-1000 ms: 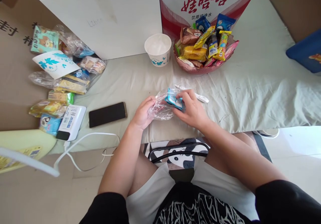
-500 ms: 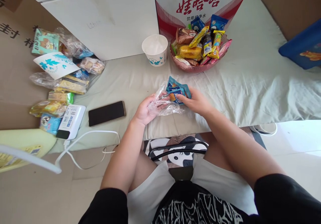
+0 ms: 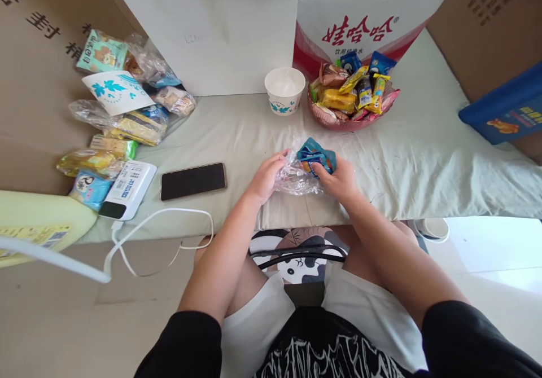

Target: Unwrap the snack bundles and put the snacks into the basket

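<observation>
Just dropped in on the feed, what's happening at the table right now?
A seated person works at a cloth-covered table. The left hand holds a crumpled clear plastic bag, while the right hand has its grip on a blue snack packet at the bag's mouth. Behind them stand a white paper cup and a pink bowl heaped with snacks. A dark phone lies to the left.

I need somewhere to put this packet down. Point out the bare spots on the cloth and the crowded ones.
Bare cloth lies right of the right hand, below the snack bowl and toward the blue box. A smaller patch lies between the phone and the paper cup. The far left is crowded with bagged snacks and the power bank.
</observation>
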The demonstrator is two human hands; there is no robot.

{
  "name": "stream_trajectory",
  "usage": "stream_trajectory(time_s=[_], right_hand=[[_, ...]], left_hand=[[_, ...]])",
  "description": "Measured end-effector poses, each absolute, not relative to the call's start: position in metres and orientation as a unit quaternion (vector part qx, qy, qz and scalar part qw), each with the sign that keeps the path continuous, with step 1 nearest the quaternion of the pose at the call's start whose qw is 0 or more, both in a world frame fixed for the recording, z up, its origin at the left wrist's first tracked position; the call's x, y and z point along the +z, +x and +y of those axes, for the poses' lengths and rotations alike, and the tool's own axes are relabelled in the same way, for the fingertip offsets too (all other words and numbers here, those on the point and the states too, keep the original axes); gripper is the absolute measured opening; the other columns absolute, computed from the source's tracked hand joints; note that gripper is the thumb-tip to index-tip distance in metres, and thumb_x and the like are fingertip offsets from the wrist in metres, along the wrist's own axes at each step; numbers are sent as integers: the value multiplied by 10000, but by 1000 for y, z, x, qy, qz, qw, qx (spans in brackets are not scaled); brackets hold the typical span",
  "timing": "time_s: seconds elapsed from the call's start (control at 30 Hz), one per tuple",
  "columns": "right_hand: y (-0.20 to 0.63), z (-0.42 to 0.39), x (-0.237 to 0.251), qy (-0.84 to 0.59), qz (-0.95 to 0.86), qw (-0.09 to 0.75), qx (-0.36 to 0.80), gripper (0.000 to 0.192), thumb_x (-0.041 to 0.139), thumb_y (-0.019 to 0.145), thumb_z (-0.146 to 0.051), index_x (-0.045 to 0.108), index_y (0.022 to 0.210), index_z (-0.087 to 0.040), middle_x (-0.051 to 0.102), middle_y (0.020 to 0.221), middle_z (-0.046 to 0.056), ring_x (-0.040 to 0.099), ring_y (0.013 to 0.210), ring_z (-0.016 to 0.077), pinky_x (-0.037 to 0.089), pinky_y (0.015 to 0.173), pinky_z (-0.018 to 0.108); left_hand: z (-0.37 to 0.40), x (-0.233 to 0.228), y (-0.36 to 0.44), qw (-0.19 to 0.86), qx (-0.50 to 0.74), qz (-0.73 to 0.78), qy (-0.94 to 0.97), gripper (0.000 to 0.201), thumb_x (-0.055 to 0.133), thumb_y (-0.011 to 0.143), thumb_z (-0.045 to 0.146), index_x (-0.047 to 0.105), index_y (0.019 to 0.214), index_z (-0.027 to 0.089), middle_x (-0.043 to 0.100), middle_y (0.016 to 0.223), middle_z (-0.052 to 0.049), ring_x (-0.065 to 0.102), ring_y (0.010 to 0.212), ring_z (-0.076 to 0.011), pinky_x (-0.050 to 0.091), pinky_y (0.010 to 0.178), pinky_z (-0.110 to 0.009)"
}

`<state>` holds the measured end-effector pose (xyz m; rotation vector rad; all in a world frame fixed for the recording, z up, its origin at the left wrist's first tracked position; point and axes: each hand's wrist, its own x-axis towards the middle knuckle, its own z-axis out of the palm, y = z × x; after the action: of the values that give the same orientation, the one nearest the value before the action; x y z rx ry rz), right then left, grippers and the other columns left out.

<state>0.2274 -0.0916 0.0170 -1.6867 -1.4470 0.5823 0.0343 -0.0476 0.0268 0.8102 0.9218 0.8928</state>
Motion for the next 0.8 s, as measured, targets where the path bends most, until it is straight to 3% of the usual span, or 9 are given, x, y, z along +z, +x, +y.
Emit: stream_trajectory(time_s=[0.13, 0.27, 0.33, 0.4, 0.47, 0.63, 0.73, 0.8], right_hand=[[257, -92, 45, -670, -578, 447, 129, 349, 647, 828, -564, 612, 781, -221, 555, 633, -13, 505, 599, 155, 463, 586, 307], [302, -66, 99, -667, -616, 419, 22, 281, 663, 883, -488, 599, 768, -239, 593, 749, 28, 559, 715, 180, 524, 738, 366], [317, -45, 123, -685, -626, 373, -7, 118, 673, 909, -359, 649, 899, -243, 619, 829, 35, 574, 774, 177, 522, 826, 379], [324, -24, 139, -714, -630, 306, -11, 326, 717, 884, -232, 650, 1203, -243, 670, 978, 43, 608, 867, 183, 514, 906, 394], [327, -5, 144, -729, -651, 209, 7, 456, 733, 881, -190, 608, 1316, -246, 695, 1067, 53, 624, 916, 192, 500, 936, 405], [335, 25, 130, -659, -751, -5, 38, 169, 649, 931, -336, 638, 1081, -260, 686, 902, 62, 620, 807, 244, 499, 796, 410], [335, 33, 118, -629, -768, -118, -13, 285, 560, 935, -435, 657, 1102, -226, 674, 854, 97, 630, 782, 294, 481, 722, 433], [330, 34, 114, -604, -776, -176, -39, 366, 540, 931, -450, 677, 1147, -187, 701, 949, 141, 651, 922, 334, 477, 780, 466]], left_hand=[[-40, 29, 26, 700, 461, 476, 267, 131, 631, 747, 282, 561, 692, 187, 728, 907, -29, 604, 624, -111, 427, 510, -225], [-39, 28, 21, 706, 454, 471, 272, 125, 619, 752, 238, 529, 677, 193, 664, 781, -6, 592, 590, -106, 414, 516, -218], [-39, 29, 21, 710, 439, 465, 295, 148, 635, 753, 231, 523, 667, 189, 653, 775, -7, 592, 593, -105, 417, 535, -220], [-39, 30, 22, 712, 430, 464, 305, 153, 639, 757, 235, 526, 664, 187, 645, 771, -9, 591, 596, -104, 424, 551, -225], [-38, 31, 23, 712, 424, 470, 305, 156, 636, 758, 245, 529, 661, 186, 639, 762, -11, 589, 596, -106, 419, 550, -229], [-36, 30, 24, 714, 413, 471, 313, 180, 656, 770, 321, 576, 682, 185, 589, 707, -3, 569, 604, -115, 411, 546, -235], [-37, 30, 24, 714, 419, 465, 313, 153, 639, 772, 303, 583, 692, 185, 591, 720, -1, 564, 618, -113, 440, 584, -240], [-37, 30, 24, 713, 417, 468, 314, 133, 632, 775, 283, 584, 702, 183, 603, 741, -3, 565, 627, -109, 452, 610, -242]])
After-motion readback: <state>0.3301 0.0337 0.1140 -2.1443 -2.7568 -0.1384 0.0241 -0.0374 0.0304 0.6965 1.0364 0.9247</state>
